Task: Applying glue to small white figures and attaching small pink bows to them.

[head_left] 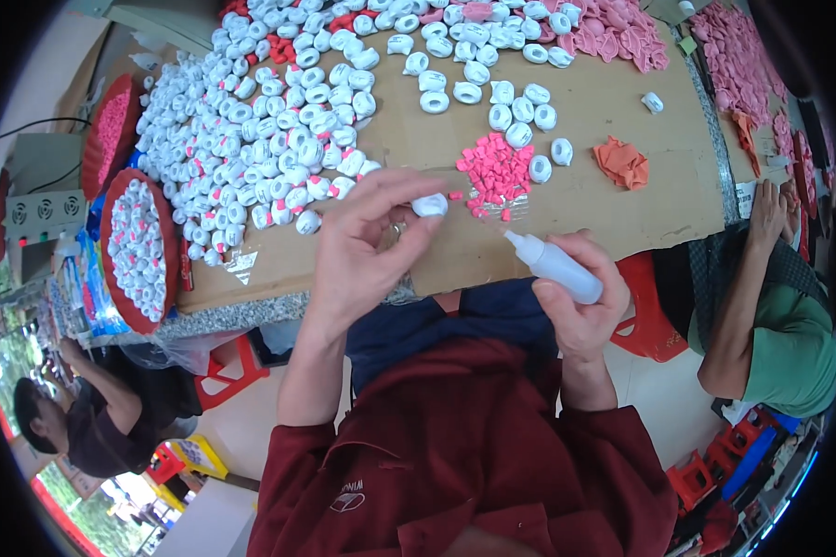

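Observation:
Between the thumb and fingers of my left hand [367, 237] is a small white ring-shaped plastic piece [430, 205], held up over the table's front part. My right hand [585, 302] grips a white squeeze bottle [559, 266], its narrow nozzle tilted up and left toward the white piece but apart from it. Just beyond both hands lies a pile of small bright pink pieces [495, 174], partly on a clear plastic scrap. Several loose white ring-shaped pieces [520, 110] sit behind that pile. A crumpled orange cloth-like scrap [621, 163] rests to its right.
A large heap of white pieces [251, 139], many with pink bits, covers the table's left. Red scalloped trays [169, 269] stand at the left edge. Soft pink pieces [622, 37] lie at the back. Co-workers sit at left and right, one in a green shirt [790, 348].

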